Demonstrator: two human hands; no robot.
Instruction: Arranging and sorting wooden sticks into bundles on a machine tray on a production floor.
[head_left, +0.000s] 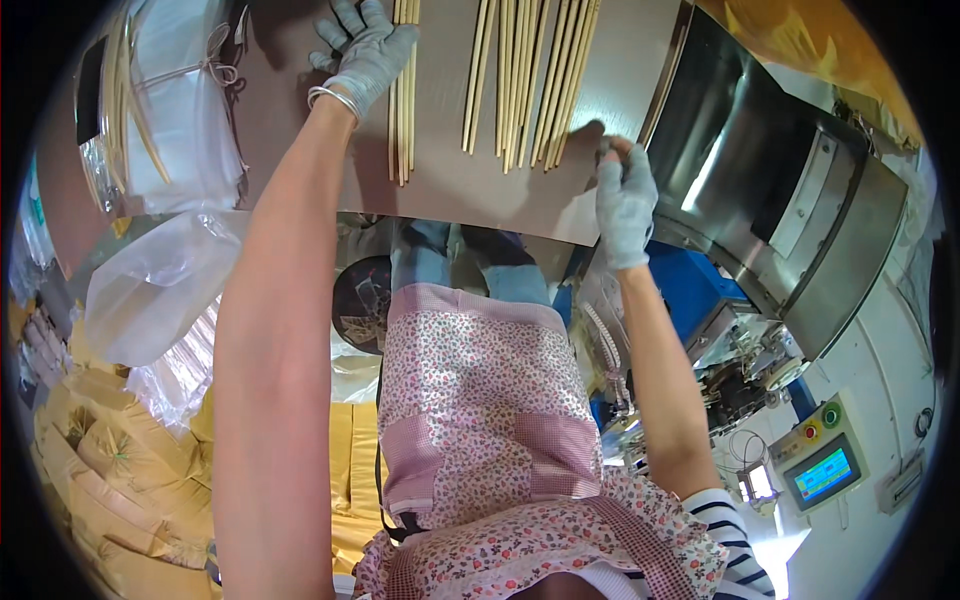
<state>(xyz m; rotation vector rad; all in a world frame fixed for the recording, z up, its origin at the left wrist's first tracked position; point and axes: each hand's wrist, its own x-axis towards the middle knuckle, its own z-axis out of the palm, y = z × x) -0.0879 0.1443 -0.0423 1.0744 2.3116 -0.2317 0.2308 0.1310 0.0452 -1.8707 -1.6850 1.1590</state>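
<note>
My left hand (368, 58), in a light grey glove with a bangle at the wrist, rests at the far side of the brown table. Its fingers are spread, and its edge lies over a narrow group of pale wooden chopsticks (402, 130). Further right, more chopsticks lie lengthwise in loose groups: a left group (478, 85), a middle one (516, 90) and a right one (566, 85). My right hand (627, 205), gloved too, hovers by the table's near right edge, its fingers loosely bent and apart from the sticks. No object shows in it.
Clear plastic bags (185, 110) tied with string lie at left on the table (440, 195). A curved steel machine housing (745, 130) borders the right side. Below it are machinery and a control panel with a screen (825, 475). Yellow sacks (110, 480) are piled lower left.
</note>
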